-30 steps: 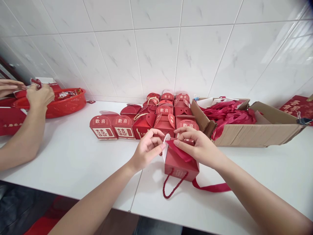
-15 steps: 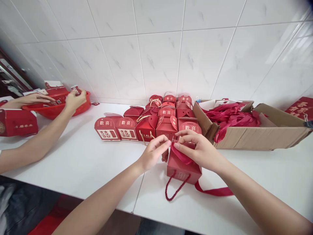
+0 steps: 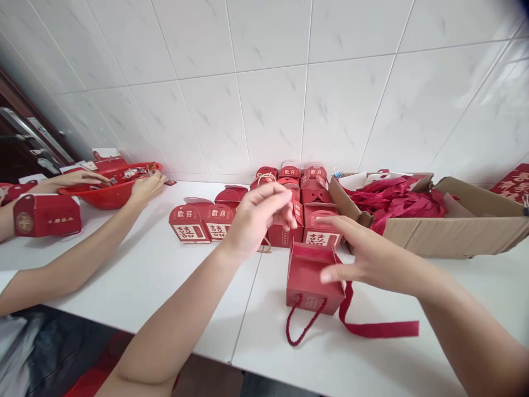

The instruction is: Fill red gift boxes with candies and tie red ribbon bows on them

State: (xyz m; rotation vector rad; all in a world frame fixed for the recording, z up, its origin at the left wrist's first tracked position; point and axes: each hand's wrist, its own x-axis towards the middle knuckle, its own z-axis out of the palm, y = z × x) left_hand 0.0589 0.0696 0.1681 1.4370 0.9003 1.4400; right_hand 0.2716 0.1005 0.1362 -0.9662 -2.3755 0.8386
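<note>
A red gift box (image 3: 312, 275) lies on the white table, its dark red rope handle (image 3: 306, 331) hanging toward the front edge. A dark red ribbon (image 3: 380, 329) runs from behind the box's right side and trails across the table. My left hand (image 3: 258, 220) is raised above and left of the box, thumb and fingers pinched together; what they hold, if anything, is hidden. With thumb and fingers apart, my right hand (image 3: 363, 259) hovers over the box's right side, partly covering it.
Several red boxes (image 3: 190, 223) stand grouped near the tiled wall. A cardboard carton (image 3: 454, 237) heaped with dark red ribbons (image 3: 405, 201) is on the right. At left, a co-worker's hand (image 3: 149, 187) reaches to a red basin (image 3: 105, 196), near another red box (image 3: 47, 215).
My hands have come apart. The left one rose off the box, and the right one opened and released the ribbon. The co-worker's hand lowered to the basin.
</note>
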